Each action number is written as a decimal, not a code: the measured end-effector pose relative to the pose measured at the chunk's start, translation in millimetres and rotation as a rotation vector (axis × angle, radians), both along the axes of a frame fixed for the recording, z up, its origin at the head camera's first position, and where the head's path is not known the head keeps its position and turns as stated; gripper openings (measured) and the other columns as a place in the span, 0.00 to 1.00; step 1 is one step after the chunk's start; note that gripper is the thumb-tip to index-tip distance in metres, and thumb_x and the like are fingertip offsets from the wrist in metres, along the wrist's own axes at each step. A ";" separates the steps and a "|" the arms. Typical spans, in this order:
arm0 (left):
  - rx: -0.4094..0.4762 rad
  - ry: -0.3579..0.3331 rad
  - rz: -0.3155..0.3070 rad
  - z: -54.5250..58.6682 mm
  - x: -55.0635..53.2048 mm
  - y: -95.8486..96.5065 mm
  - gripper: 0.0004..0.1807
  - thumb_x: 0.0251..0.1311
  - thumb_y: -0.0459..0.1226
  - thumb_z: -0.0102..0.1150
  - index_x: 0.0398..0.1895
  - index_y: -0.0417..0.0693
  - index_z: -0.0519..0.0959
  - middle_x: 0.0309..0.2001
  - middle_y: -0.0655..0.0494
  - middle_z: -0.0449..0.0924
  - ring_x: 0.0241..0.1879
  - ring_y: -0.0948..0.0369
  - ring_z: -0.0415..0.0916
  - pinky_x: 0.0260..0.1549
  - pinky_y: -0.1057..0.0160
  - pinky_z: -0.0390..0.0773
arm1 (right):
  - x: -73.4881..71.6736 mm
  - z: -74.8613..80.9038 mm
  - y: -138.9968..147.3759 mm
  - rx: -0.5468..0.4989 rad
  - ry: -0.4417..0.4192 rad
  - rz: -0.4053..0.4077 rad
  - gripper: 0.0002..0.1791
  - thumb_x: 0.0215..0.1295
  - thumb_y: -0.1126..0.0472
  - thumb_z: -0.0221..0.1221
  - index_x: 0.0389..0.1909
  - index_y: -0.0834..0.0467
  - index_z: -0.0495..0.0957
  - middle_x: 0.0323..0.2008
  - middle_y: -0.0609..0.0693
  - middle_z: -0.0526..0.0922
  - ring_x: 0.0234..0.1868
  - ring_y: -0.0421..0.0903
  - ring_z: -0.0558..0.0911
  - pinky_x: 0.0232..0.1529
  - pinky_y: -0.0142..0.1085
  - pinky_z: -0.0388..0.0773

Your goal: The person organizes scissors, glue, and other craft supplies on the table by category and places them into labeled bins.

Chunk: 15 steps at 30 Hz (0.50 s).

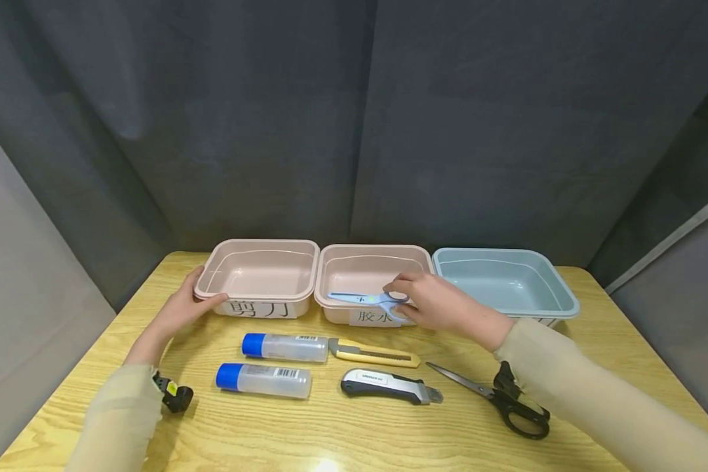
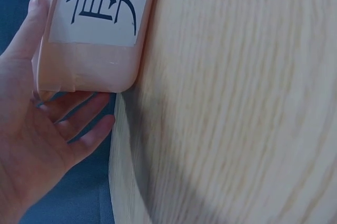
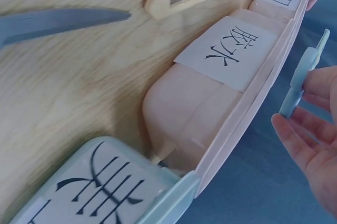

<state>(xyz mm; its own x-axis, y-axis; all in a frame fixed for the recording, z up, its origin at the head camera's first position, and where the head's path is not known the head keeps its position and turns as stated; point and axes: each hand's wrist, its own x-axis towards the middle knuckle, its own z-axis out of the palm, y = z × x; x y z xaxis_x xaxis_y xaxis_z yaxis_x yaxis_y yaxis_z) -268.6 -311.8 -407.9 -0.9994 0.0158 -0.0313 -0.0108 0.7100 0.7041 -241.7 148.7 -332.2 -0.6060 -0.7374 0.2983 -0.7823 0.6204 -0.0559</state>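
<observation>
My right hand holds a pair of light-blue scissors by the handles, over the front of the middle pink bin. The blades point left. In the right wrist view the scissors appear edge-on between thumb and fingers, above the bin's rim. My left hand grips the front left corner of the left pink bin, thumb along the front rim and fingers at the side wall. In the left wrist view that bin's label stands beside the thumb.
A blue bin stands right of the pink ones. In front lie two blue-capped glue bottles, a yellow utility knife, a grey-and-black utility knife and black-handled scissors. A dark curtain hangs behind the table.
</observation>
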 end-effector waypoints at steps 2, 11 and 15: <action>0.003 0.000 0.004 0.4 0.7 0.3 0.55 0.53 0.58 0.56 0.71 0.47 0.32 0.69 0.35 0.42 0.65 0.37 0.47 0.58 0.35 0.52 | -3.4 -0.4 -4.7 -0.007 0.011 0.006 0.15 0.53 0.61 0.64 0.44 0.58 0.79 0.38 0.50 0.79 0.37 0.43 0.79 0.36 0.35 0.77; 0.025 -0.008 0.020 1.6 1.6 0.5 0.55 0.52 0.57 0.57 0.71 0.46 0.33 0.69 0.35 0.43 0.64 0.37 0.48 0.58 0.36 0.52 | -17.1 -2.6 -26.3 0.011 -0.005 -0.007 0.16 0.55 0.60 0.62 0.46 0.58 0.79 0.40 0.51 0.80 0.38 0.44 0.79 0.38 0.37 0.77; 0.059 -0.004 0.043 1.1 1.8 2.3 0.56 0.51 0.57 0.58 0.71 0.46 0.35 0.68 0.35 0.45 0.64 0.38 0.50 0.59 0.36 0.52 | -21.3 -1.7 -36.2 0.022 -0.040 -0.041 0.17 0.56 0.60 0.62 0.47 0.57 0.78 0.42 0.51 0.80 0.41 0.44 0.79 0.41 0.37 0.76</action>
<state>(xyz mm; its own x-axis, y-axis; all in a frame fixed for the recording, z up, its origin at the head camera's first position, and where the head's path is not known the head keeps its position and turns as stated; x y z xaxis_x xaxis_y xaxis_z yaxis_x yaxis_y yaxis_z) -266.8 -309.4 -406.9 -0.9990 -0.0252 -0.0360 -0.0436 0.6662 0.7445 -262.9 112.5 -333.9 -0.6472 -0.7177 0.2569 -0.7534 0.6536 -0.0722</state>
